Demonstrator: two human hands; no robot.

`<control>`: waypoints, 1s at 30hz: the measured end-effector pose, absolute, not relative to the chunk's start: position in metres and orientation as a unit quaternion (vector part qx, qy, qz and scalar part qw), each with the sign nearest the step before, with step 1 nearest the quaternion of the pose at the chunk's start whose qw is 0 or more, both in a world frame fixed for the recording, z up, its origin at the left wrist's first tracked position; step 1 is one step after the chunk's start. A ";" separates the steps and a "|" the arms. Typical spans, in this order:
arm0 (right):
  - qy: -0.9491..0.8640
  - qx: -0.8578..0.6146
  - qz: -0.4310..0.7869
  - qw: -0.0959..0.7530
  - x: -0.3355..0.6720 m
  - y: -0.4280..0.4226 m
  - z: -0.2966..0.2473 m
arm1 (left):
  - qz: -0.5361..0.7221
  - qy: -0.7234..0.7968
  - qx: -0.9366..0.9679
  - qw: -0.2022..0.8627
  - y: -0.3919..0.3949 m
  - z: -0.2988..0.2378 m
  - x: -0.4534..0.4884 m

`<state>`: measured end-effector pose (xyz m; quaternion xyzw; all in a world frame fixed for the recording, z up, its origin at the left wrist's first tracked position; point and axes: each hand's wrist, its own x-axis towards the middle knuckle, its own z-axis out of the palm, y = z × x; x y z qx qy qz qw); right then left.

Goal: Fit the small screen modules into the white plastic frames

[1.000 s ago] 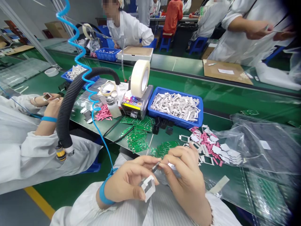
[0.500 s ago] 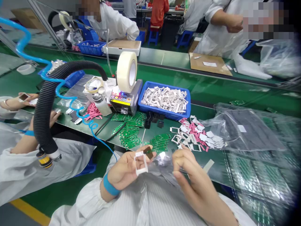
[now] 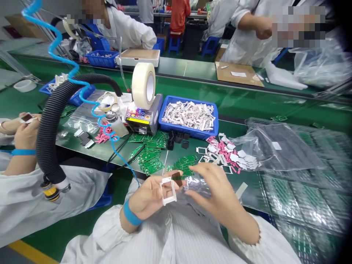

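1. Frame [image 3: 169, 200], white and hollow, serves as landmark: it is held on the person's side of the table [image 3: 253, 190], its long axis running away from the body with the far end tipped slightly left.
2. The left hand [image 3: 150, 196] lies palm up at the frame's left and beneath it, gripping it with the thumb along its left bar and the fingers behind.
3. The dark panel [image 3: 177, 178] sits just beyond the frame and to its right, at the left fingertips; whether panel and frame touch, I cannot tell.
4. The right hand [image 3: 220, 190] is on the frame's right, thumb and fingers spread with nothing seen gripped, facing the panel and seemingly apart from it. So the panel stands between frame and right hand, the left being nearer.
5. Green circuit boards [image 3: 185, 164] lie beyond the frame; clear plastic [image 3: 197, 183] shows to its right.
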<state>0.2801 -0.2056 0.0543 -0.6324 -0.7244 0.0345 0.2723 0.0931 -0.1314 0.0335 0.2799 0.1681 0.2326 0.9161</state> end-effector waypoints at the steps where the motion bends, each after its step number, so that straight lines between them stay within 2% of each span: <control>1: -0.748 -0.603 0.025 0.276 0.274 -0.201 0.066 | 0.226 0.168 0.289 0.915 -0.132 0.035 0.093; 6: -0.769 -0.552 0.043 0.318 0.257 -0.181 0.081 | 0.229 0.190 0.299 0.907 -0.132 0.042 0.090; 8: -0.747 -0.542 0.120 0.365 0.259 -0.177 0.075 | 0.232 0.178 0.278 0.915 -0.132 0.042 0.088; 13: -0.601 -0.437 0.405 0.533 0.253 -0.175 0.056 | 0.210 0.098 0.223 0.947 -0.130 0.042 0.086; 17: -0.538 -0.372 0.503 0.565 0.244 -0.177 0.050 | 0.227 0.083 0.229 0.943 -0.132 0.048 0.086; 20: -0.571 -0.414 0.430 0.564 0.245 -0.177 0.060 | 0.251 0.110 0.286 0.918 -0.133 0.053 0.083; 25: -0.675 -0.542 0.145 0.479 0.249 -0.177 0.083 | 0.255 0.132 0.472 0.833 -0.130 0.058 0.073; 27: -0.696 -0.548 0.099 0.453 0.249 -0.178 0.088 | 0.261 0.114 0.511 0.811 -0.129 0.059 0.071; 30: -0.703 -0.555 0.093 0.434 0.248 -0.180 0.090 | 0.267 0.104 0.554 0.782 -0.129 0.058 0.070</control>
